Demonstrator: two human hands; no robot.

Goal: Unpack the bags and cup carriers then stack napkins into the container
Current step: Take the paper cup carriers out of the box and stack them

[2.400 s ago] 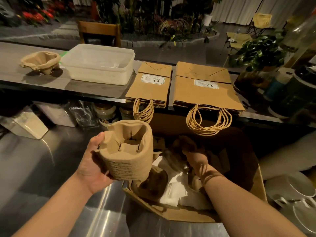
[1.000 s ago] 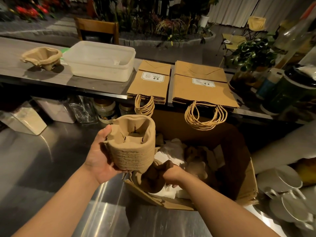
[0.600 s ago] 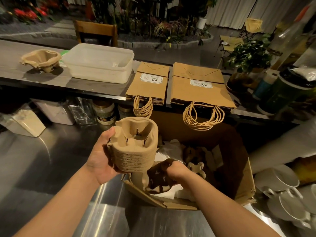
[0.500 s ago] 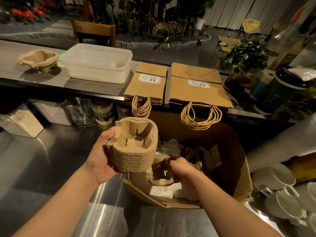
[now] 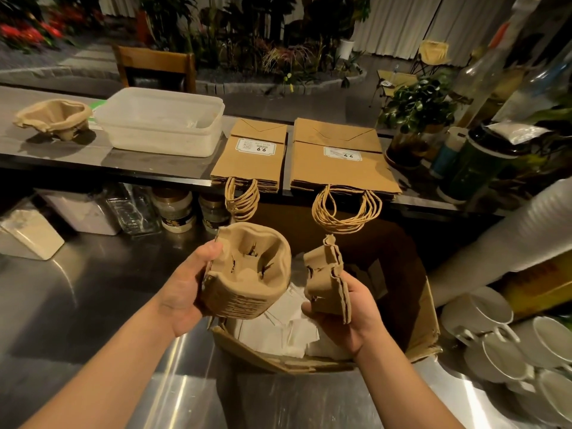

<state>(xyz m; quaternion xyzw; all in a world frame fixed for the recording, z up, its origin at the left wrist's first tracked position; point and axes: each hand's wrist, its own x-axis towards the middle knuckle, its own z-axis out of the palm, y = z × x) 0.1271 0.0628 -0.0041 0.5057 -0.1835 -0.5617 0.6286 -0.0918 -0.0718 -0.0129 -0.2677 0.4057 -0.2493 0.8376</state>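
My left hand (image 5: pixel 182 289) grips a thick stack of brown pulp cup carriers (image 5: pixel 247 274), held above the near-left corner of an open cardboard box (image 5: pixel 424 320). My right hand (image 5: pixel 349 317) holds a smaller, tilted bunch of cup carriers (image 5: pixel 326 280) over the box. White napkins (image 5: pixel 272 332) lie in the box bottom. On the upper counter sit a translucent plastic container (image 5: pixel 161 120), a lone cup carrier pile (image 5: pixel 54 117) to its left, and two flat stacks of brown paper bags (image 5: pixel 252 156) (image 5: pixel 340 162) with handles hanging over the edge.
Jars and clear bins (image 5: pixel 173 209) stand under the counter shelf on the steel worktop (image 5: pixel 77 305). White cups (image 5: pixel 495 342) are piled at the right, with a sleeve of paper cups (image 5: pixel 510 230) above them. Bottles and a plant (image 5: pixel 414 106) crowd the counter's right end.
My right hand has lifted a bunch of cup carriers out of the box and raised it beside the stack in my left hand. The left hand has barely moved.
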